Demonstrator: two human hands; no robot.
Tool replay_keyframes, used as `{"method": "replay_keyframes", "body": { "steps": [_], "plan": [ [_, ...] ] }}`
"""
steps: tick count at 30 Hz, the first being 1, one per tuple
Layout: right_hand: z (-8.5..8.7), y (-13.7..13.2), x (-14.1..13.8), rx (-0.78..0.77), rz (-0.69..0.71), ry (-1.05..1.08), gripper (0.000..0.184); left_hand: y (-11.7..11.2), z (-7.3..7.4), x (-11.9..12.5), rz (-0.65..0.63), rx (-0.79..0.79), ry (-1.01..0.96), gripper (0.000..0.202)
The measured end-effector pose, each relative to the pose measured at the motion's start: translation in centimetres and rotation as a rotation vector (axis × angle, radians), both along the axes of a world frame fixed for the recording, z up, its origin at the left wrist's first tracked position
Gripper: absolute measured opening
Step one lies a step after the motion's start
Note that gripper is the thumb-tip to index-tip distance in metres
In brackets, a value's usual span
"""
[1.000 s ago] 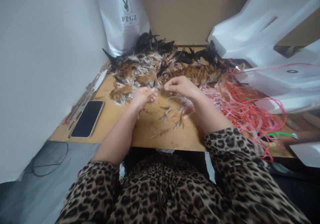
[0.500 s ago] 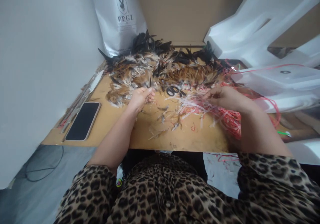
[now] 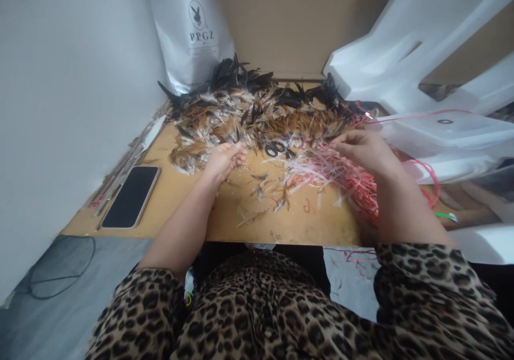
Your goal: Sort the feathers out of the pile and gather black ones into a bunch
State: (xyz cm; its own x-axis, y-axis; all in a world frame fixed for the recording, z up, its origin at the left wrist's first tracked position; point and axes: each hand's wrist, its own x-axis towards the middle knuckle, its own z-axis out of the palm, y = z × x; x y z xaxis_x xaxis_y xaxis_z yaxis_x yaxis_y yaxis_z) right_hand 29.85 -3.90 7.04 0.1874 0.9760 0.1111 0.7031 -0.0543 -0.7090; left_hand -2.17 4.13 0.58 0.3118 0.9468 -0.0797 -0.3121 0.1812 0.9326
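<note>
My left hand [image 3: 227,160] is closed in a pinch at the front of a spread of brown, white and black feathers [image 3: 217,108]. A dark feather tip shows just above its thumb, but I cannot tell whether the fingers hold that feather. My right hand [image 3: 363,150] is pinched too, over the right end of the feathers and a heap of pink and white plastic strips [image 3: 317,168]. Whatever lies between its fingertips is too small to make out. Black-handled scissors [image 3: 275,148] lie between my hands, their blades hidden among feathers.
A phone [image 3: 131,197] lies on the tabletop [image 3: 305,223] at the left. Loose feather bits [image 3: 259,189] are scattered in front. A white printed bag [image 3: 198,44] stands behind the feathers. White plastic bags [image 3: 437,140] and red string [image 3: 431,175] crowd the right side.
My right hand has risen slightly and moved a little right, away from the strips. My left hand stays nearly in place, still pinched. The view has shifted slightly.
</note>
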Motion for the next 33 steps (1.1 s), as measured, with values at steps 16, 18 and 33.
{"method": "replay_keyframes", "body": {
  "steps": [16,18,33],
  "plan": [
    [0.8,5.2,-11.8,-0.083,0.457,0.184,0.016,-1.1,1.8,-0.5,-0.159,0.011,-0.236,0.013],
    [0.1,5.7,-12.7,-0.039,0.481,0.123,0.015,-1.0,1.5,-0.5,-0.216,0.016,-0.203,0.015],
    [-2.2,6.6,-13.3,-0.189,0.481,0.388,0.013,-1.0,1.0,-0.6,-0.369,-0.143,-0.148,0.012]
  ]
}}
